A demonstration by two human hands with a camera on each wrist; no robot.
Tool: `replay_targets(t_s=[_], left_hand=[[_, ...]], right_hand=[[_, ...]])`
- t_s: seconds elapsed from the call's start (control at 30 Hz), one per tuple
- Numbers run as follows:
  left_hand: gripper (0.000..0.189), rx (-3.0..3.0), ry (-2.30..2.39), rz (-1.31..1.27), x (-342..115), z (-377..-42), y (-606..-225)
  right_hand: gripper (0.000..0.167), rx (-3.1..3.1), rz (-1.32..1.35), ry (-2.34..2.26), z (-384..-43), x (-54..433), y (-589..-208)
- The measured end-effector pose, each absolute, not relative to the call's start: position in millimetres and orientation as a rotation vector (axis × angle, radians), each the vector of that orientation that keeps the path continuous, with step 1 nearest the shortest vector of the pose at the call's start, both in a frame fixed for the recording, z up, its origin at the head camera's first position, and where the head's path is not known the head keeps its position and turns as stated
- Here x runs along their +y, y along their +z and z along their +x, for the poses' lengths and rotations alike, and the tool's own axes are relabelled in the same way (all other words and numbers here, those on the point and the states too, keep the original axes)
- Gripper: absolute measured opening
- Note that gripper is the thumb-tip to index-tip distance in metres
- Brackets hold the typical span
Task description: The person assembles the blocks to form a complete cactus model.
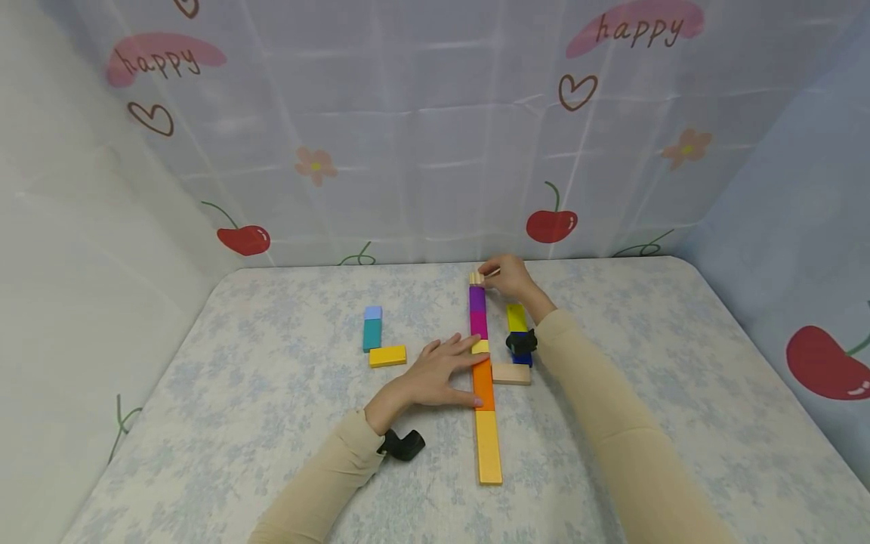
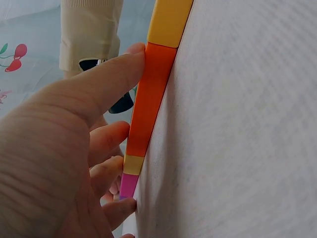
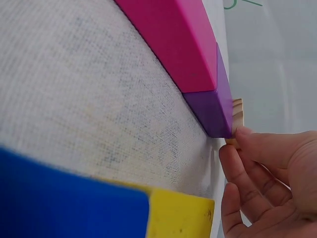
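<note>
A row of coloured blocks runs away from me, from a yellow-orange block (image 1: pixel 488 447) through an orange block (image 1: pixel 483 381), a small pale yellow block (image 1: pixel 479 346) and a magenta block (image 1: pixel 479 325) to a purple block (image 1: pixel 478 298). My left hand (image 1: pixel 435 375) rests along the row's left side, fingers mostly straight, thumb and fingertips touching the orange part and beyond. At the far end, my right hand (image 1: pixel 510 278) pinches a natural wood block (image 3: pixel 238 114) between thumb and fingers, beside the purple block. Its lower part is hidden by the fingers.
Left of the row lie a light blue block (image 1: pixel 373 312), a teal block (image 1: pixel 371 335) and a yellow block (image 1: pixel 388 356). To the right are a bright yellow block (image 1: pixel 516 318), a blue block (image 3: pixel 74 203) and a plain wooden block (image 1: pixel 511 374). A printed curtain (image 1: pixel 421 189) hangs behind the table.
</note>
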State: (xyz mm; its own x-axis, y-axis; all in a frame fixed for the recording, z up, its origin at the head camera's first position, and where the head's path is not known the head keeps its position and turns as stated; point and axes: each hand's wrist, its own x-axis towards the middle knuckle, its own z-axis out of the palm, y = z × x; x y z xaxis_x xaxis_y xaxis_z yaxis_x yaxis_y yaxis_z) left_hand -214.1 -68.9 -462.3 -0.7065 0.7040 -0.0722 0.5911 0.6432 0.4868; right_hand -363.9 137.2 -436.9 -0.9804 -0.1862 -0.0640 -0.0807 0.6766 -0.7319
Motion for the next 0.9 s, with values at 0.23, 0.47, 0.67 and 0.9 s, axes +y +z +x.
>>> replay_targets(t_s=[0.23, 0.47, 0.67, 0.9], left_hand=[[0.076, 2.618, 0.63, 1.044, -68.4, -214.1, -462.6], [0.076, 2.621, 0.628, 1.043, -68.1, -214.2, -463.0], [0.076, 2.619, 0.638, 1.053, -68.3, -214.3, -463.2], [0.075, 2.611, 0.639, 1.049, -69.2, -214.2, -463.3]], right_hand=[[0.031, 2.745, -0.238, -1.191, -362.5, 138.3, -436.9], [0.031, 2.741, -0.235, -1.182, -363.7, 139.2, -438.2], [0.031, 2.729, -0.218, -1.167, -365.6, 138.9, -441.4], [0.037, 2.692, -0.237, -1.122, -364.7, 139.9, -437.0]])
